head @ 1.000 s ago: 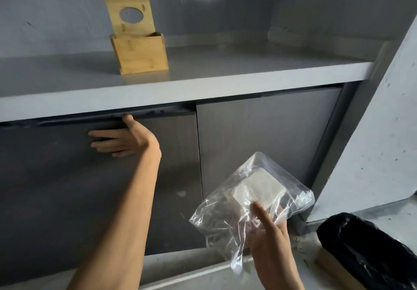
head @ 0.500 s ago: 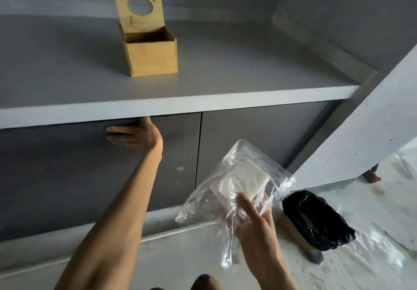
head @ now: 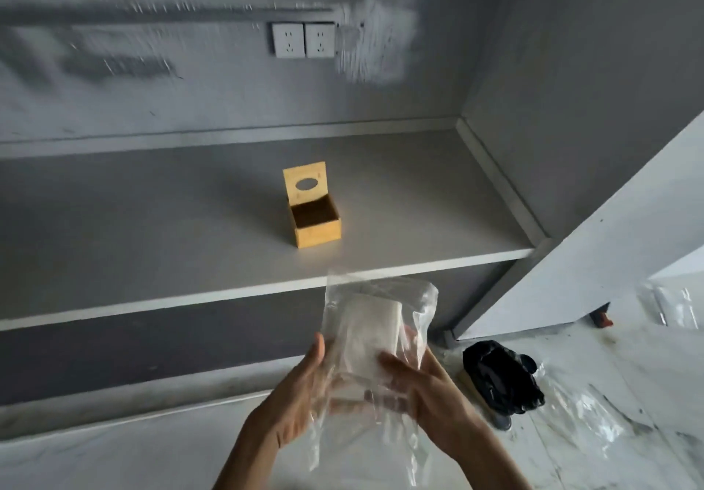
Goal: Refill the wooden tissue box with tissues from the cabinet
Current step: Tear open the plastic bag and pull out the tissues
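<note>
Down low in front of the cabinet (head: 152, 341), both forearms reach forward and meet at a clear plastic bag (head: 415, 299) that holds a white stack of tissues (head: 371, 331). The left hand (head: 301, 390) grips the bag's left side, thumb pointing up along the edge while the fingers curl underneath, dimly seen through the film. The right hand (head: 426, 386) holds the other side, palm turned inward, its thumb laid across the front of the plastic at the lower corner of the stack and its fingers wrapped behind. The bag stands roughly upright between the hands, its loose end hanging down past the wrists. Well apart from it, the wooden tissue box (head: 318, 232) sits on the grey counter (head: 152, 230) above the cabinet, its lid (head: 304, 182) tipped up and open, oval hole facing forward, the inside dark. Two white sockets (head: 303, 40) are on the wall behind, and a crumpled black bag (head: 499, 375) lies on the pale floor (head: 114, 459) to the right.
</note>
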`<state>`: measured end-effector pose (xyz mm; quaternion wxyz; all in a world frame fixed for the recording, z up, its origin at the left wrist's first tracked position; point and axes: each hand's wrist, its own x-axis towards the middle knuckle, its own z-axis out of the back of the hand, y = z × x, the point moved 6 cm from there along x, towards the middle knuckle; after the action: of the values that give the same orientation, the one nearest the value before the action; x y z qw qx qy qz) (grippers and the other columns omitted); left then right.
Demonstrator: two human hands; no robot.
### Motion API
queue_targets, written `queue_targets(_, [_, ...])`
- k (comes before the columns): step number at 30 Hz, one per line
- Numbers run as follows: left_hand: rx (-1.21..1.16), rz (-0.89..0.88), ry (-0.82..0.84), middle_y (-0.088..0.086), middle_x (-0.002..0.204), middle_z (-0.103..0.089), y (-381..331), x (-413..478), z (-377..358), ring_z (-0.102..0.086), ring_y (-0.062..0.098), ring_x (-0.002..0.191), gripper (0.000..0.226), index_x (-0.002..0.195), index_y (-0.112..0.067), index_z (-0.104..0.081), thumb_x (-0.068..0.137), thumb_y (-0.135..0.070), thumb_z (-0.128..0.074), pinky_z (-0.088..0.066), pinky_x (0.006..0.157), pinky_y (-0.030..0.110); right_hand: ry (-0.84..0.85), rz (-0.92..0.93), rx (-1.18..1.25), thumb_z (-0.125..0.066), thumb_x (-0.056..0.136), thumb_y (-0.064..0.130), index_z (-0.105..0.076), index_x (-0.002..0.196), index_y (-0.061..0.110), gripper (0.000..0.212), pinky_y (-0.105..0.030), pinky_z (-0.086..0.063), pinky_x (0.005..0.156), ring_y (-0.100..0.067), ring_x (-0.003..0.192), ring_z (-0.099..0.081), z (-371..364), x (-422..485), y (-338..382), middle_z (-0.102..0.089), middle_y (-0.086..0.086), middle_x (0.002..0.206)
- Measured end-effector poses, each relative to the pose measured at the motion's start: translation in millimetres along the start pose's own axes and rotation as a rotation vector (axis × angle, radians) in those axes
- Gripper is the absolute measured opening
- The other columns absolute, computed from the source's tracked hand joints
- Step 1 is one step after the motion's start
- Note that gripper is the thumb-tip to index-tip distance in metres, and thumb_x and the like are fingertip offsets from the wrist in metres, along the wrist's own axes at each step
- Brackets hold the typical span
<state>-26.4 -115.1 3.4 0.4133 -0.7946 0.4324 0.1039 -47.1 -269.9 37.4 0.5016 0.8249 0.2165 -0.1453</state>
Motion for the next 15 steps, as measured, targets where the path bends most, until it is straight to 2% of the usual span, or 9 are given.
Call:
queue_targets(2, [0.065,-0.111,0.005,0.018,0.131,-0.058,-23.3,-36.8,-24.4,-0.054,0.046,0.121,0.055,0.135,-0.012,-0.050,0.092,-0.046,-0.052,-0.042,0.097,0.067,0.064,-0.033,-0.076,-0.073,0.084,0.013,-0.049,0.136,0.026,0.058,-0.066,-0.043,0.097,-0.041,0.117,-0.059,-24.6,-16.5,24.5,-0.064,-0.013,0.129])
queue_targets(3, [0.100,-0.148,-0.020,0.016,0.114,-0.067,-35.1,-50.4,-31.3,-0.062,0.045,0.110,0.042,0.124,-0.008,-0.055,0.092,-0.034,-0.059,-0.045,0.093,0.066,0.088,-0.033,-0.127,-0.072,0.085,0.014,-0.049,0.136,0.023,0.057,-0.061,-0.048,0.095,-0.037,0.113,-0.063,-35.9,-23.5,36.2,-0.067,-0.011,0.124])
queue_targets(5, [0.154,-0.231,-0.092,0.008,0.087,-0.068,-54.0,-67.0,-34.0,-0.071,0.034,0.089,0.023,0.106,-0.004,-0.059,0.089,-0.018,-0.064,-0.052,0.086,0.061,0.126,-0.050,-0.201,-0.063,0.090,0.011,-0.047,0.135,0.014,0.048,-0.039,-0.061,0.072,-0.021,0.084,-0.073,-51.4,-32.0,54.2,-0.077,-0.004,0.099])
queue_targets(6, [0.166,-0.236,-0.117,0.010,0.089,-0.067,-60.6,-73.4,-35.7,-0.069,0.032,0.091,0.027,0.108,0.000,-0.060,0.087,-0.017,-0.066,-0.052,0.087,0.062,0.141,-0.061,-0.208,-0.056,0.094,0.011,-0.047,0.132,0.010,0.039,-0.029,-0.059,0.058,-0.014,0.066,-0.071,-57.6,-36.0,62.1,-0.076,-0.001,0.081])
queue_targets(8, [0.146,-0.243,-0.176,0.018,0.103,-0.061,-68.8,-78.9,-34.2,-0.059,0.037,0.102,0.049,0.120,0.007,-0.055,0.083,-0.019,-0.073,-0.050,0.089,0.060,0.167,-0.090,-0.185,-0.052,0.095,0.024,-0.054,0.117,0.008,0.027,-0.023,-0.053,0.047,-0.010,0.049,-0.062,-60.6,-37.2,73.5,-0.067,0.001,0.062])
queue_targets(9, [0.115,-0.256,-0.193,0.018,0.101,-0.060,-72.6,-82.3,-36.3,-0.059,0.037,0.099,0.051,0.119,0.010,-0.054,0.081,-0.019,-0.073,-0.054,0.081,0.055,0.162,-0.103,-0.178,-0.055,0.093,0.033,-0.058,0.109,0.009,0.029,-0.023,-0.052,0.046,-0.012,0.048,-0.056,-56.8,-36.1,76.2,-0.059,0.000,0.060])
queue_targets(10, [0.090,-0.274,-0.222,0.017,0.095,-0.063,-74.4,-84.4,-35.7,-0.063,0.033,0.090,0.043,0.112,0.010,-0.057,0.080,-0.017,-0.069,-0.058,0.069,0.048,0.142,-0.107,-0.171,-0.057,0.092,0.040,-0.063,0.105,0.008,0.035,-0.025,-0.052,0.048,-0.014,0.051,-0.052,-50.2,-33.6,78.3,-0.053,-0.001,0.062])
queue_targets(12, [0.087,-0.309,-0.255,0.012,0.083,-0.070,-73.4,-84.7,-36.7,-0.070,0.023,0.072,0.024,0.093,0.001,-0.068,0.078,-0.016,-0.060,-0.059,0.053,0.038,0.086,-0.065,-0.160,-0.055,0.095,0.036,-0.065,0.111,0.006,0.036,-0.024,-0.051,0.048,-0.014,0.054,-0.052,-37.1,-28.9,82.2,-0.051,-0.002,0.066])
queue_targets(15, [0.101,-0.335,-0.183,0.013,0.092,-0.073,-74.7,-77.6,-43.3,-0.070,0.027,0.077,0.020,0.090,-0.006,-0.073,0.077,-0.022,-0.071,-0.057,0.061,0.041,0.046,0.057,-0.232,-0.058,0.094,0.018,-0.061,0.105,0.004,0.018,-0.022,-0.046,0.045,-0.008,0.046,-0.050,-31.3,-18.1,91.6,-0.053,0.004,0.059])
